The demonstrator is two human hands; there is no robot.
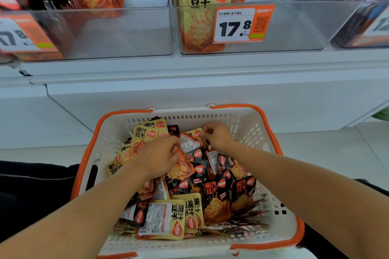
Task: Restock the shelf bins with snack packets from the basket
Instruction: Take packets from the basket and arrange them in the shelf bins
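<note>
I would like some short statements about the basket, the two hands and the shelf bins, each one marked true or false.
1. Both hands are inside the basket. True.
2. The basket holds only black packets. False: yellow packets and black packets lie mixed.
3. The middle bin is full to its front wall. False: only a few yellow packets stand at its left; the rest is bare.
4. The left hand grips a packet with an orange picture. True.
5. The right hand rests on the basket's orange rim. False: it pinches something small among the packets.
</note>
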